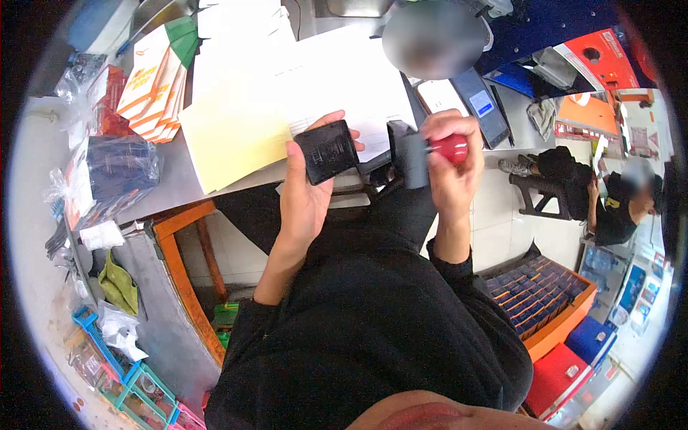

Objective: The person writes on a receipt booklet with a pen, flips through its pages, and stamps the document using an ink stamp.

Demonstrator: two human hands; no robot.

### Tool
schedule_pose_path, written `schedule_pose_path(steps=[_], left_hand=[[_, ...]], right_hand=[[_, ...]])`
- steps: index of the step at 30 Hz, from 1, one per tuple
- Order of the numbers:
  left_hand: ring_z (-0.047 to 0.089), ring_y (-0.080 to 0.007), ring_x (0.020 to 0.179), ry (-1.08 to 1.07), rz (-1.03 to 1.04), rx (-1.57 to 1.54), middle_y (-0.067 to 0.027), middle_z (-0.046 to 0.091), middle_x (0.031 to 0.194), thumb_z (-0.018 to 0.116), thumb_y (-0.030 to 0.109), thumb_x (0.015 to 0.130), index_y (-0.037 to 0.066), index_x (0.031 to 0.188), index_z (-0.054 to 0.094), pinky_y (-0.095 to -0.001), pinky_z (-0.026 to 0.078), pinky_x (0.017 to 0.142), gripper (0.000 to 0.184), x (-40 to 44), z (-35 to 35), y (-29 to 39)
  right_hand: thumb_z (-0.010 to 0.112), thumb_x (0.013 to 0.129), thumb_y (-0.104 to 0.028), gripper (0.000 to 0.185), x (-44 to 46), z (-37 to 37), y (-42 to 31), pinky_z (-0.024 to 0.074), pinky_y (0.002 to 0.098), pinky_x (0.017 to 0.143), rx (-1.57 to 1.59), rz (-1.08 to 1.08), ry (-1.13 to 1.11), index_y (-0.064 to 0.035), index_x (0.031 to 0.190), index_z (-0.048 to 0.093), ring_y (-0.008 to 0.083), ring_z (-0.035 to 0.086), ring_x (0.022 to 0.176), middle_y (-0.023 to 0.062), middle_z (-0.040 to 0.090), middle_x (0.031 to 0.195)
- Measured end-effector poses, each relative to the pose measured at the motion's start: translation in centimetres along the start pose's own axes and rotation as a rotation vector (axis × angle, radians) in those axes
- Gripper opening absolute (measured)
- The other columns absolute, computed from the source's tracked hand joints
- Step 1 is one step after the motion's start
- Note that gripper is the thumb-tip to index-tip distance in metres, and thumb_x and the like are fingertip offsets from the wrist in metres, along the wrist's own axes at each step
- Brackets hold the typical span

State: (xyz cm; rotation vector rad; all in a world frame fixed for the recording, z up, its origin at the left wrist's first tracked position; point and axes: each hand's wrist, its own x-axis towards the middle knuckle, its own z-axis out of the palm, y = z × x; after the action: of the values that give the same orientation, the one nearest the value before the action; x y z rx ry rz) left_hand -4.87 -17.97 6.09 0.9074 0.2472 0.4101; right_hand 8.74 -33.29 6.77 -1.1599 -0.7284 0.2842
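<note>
My left hand point(304, 197) holds a flat black rectangular case point(327, 152) over the near edge of the papers, its thumb along one side and fingers behind it. Raised marks show faintly on the case, too small to read. To the right, my right hand point(459, 161) is closed around the round red knob of a hand stamp point(413, 159). The stamp's dark grey block faces left, tilted on its side, with a gap between it and the case. Beneath both hands lie white papers point(344, 79) and a pale yellow sheet point(236, 140).
Orange-and-white packets point(154, 89) and a plastic-wrapped box point(111, 175) stand at the left of the desk. Two phones point(481, 107) lie at the right. An orange crate point(562, 326) of dark packs sits at lower right. Another person point(620, 215) is in the right background.
</note>
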Motion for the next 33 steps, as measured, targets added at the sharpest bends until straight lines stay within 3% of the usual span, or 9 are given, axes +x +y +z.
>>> schedule_pose_path(steps=[2,3,4,7,14,18,24,29,33], left_hand=[[0.054,-0.0285,0.124,0.041,0.007,0.046,-0.0189,0.054,0.134,0.018,0.057,0.105,-0.006,0.143,0.040,-0.0421,0.039,0.111,0.077,-0.1,1.1,0.1],[0.053,-0.0280,0.126,0.057,0.010,0.068,-0.0182,0.053,0.136,0.017,0.058,0.105,-0.006,0.143,0.040,-0.0419,0.038,0.112,0.078,-0.1,1.6,0.1],[0.050,-0.0219,0.129,0.002,0.003,0.034,-0.0147,0.052,0.136,0.022,0.056,0.106,-0.003,0.146,0.036,-0.0388,0.035,0.112,0.073,-0.2,1.5,-0.1],[0.044,-0.0214,0.134,-0.074,0.059,0.158,-0.0143,0.045,0.143,0.026,0.057,0.105,-0.002,0.149,0.032,-0.0369,0.031,0.114,0.074,-0.6,1.4,-1.0],[0.040,-0.0218,0.136,-0.120,0.075,0.220,-0.0153,0.041,0.146,0.030,0.059,0.104,-0.003,0.149,0.030,-0.0361,0.028,0.115,0.077,-0.4,0.8,-1.2],[0.043,-0.0211,0.132,-0.156,0.111,0.182,-0.0147,0.043,0.142,0.031,0.058,0.104,-0.002,0.147,0.032,-0.0354,0.030,0.113,0.074,0.1,0.8,-1.8],[0.047,-0.0202,0.125,-0.163,0.187,0.196,-0.0133,0.046,0.135,0.030,0.056,0.105,-0.001,0.141,0.038,-0.0338,0.035,0.108,0.068,0.3,0.8,-1.0],[0.051,-0.0216,0.120,-0.147,0.183,0.405,-0.0140,0.050,0.129,0.029,0.062,0.102,-0.001,0.136,0.042,-0.0354,0.039,0.106,0.073,0.5,0.4,0.1],[0.052,-0.0210,0.111,0.001,0.247,0.251,-0.0138,0.053,0.117,0.031,0.057,0.104,-0.001,0.131,0.046,-0.0350,0.041,0.101,0.066,1.2,-1.1,-0.3]], right_hand=[[0.062,0.070,0.004,0.031,1.1,1.3,-1.8,0.0487,0.0288,0.078,-0.373,-0.203,-0.129,0.0008,0.100,0.062,0.0208,0.059,0.091,0.0132,0.058,0.101],[0.063,0.069,0.005,0.029,1.2,2.4,-2.8,0.0502,0.0311,0.075,-0.432,-0.152,-0.127,0.0012,0.098,0.063,0.0232,0.061,0.086,0.0146,0.059,0.098],[0.064,0.069,0.005,0.029,1.5,3.0,-3.1,0.0508,0.0321,0.074,-0.509,-0.211,-0.159,0.0011,0.098,0.062,0.0248,0.061,0.086,0.0151,0.059,0.098],[0.065,0.070,0.006,0.027,1.7,4.0,-3.2,0.0514,0.0339,0.074,-0.610,-0.301,-0.218,0.0011,0.097,0.061,0.0291,0.061,0.086,0.0158,0.057,0.097],[0.065,0.075,0.007,0.029,0.6,4.6,-3.5,0.0511,0.0299,0.069,-0.551,-0.166,-0.200,0.0021,0.102,0.059,0.0221,0.060,0.081,0.0144,0.056,0.100],[0.066,0.074,0.006,0.030,0.9,4.2,-3.7,0.0513,0.0298,0.069,-0.544,-0.211,-0.194,0.0018,0.104,0.059,0.0232,0.060,0.081,0.0145,0.056,0.100],[0.074,0.073,0.004,0.040,0.9,4.2,-3.8,0.0509,0.0341,0.082,-0.437,-0.209,-0.179,-0.0003,0.110,0.059,0.0284,0.064,0.093,0.0150,0.063,0.102],[0.079,0.074,0.002,0.045,0.5,3.7,-2.9,0.0505,0.0329,0.084,-0.420,-0.175,-0.237,-0.0004,0.114,0.059,0.0264,0.064,0.096,0.0141,0.063,0.107],[0.079,0.078,-0.002,0.042,0.0,2.4,-2.7,0.0475,0.0311,0.089,-0.209,-0.031,-0.121,-0.0024,0.114,0.058,0.0200,0.061,0.101,0.0112,0.062,0.108]])
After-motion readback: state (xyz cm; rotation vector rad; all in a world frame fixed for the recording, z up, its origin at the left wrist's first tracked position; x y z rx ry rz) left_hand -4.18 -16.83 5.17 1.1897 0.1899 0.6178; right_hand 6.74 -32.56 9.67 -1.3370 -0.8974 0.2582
